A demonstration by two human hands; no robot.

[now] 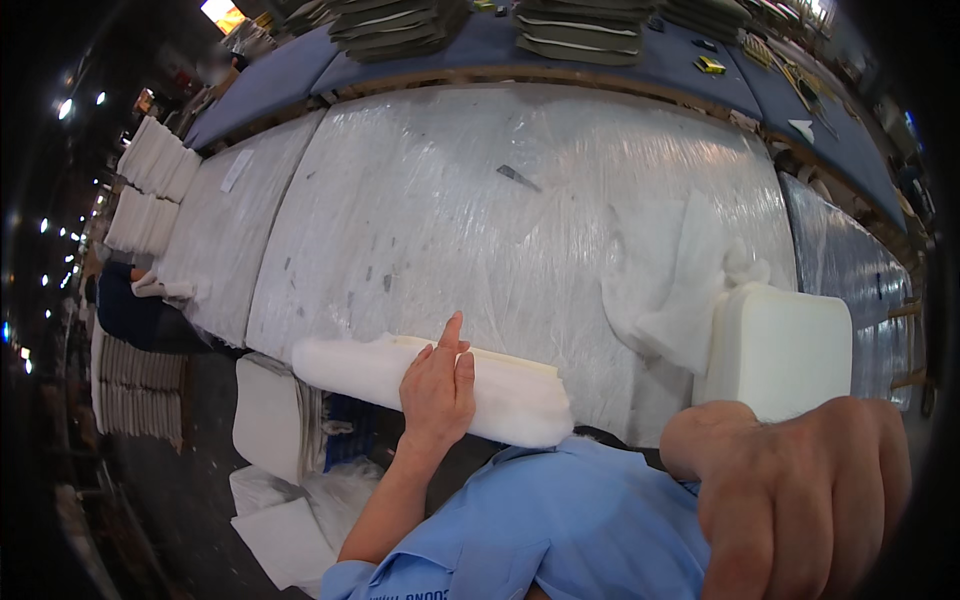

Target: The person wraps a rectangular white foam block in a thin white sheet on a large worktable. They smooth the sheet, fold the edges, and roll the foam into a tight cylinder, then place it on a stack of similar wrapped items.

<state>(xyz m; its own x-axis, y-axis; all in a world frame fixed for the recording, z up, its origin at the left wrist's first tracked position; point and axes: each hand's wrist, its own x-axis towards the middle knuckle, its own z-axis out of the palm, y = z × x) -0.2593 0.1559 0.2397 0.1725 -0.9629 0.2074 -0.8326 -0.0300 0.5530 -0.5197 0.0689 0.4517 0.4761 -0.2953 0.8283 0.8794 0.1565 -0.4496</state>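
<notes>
A long piece of cream foam wrapped in fluffy white wadding (522,405) lies along the near edge of the plastic-covered table (450,240). Its cream edge shows along the far side. My left hand (437,392) rests on the middle of it, fingers stretched out and the index finger pointing away from me. Raised close to the camera at the lower right is my right hand (800,490), its fingers curled down. Whatever that hand holds, if anything, is hidden behind its knuckles. Beyond it, cream foam pads (790,345) with rounded corners sit on the table.
A loose sheet of thin white wadding (670,285) lies beside the pads. A small dark strip (518,178) is on the table. Grey-green stacks (580,35) stand on the far blue bench (480,60). White pads (268,415) are at left below; another person (135,310) works farther left.
</notes>
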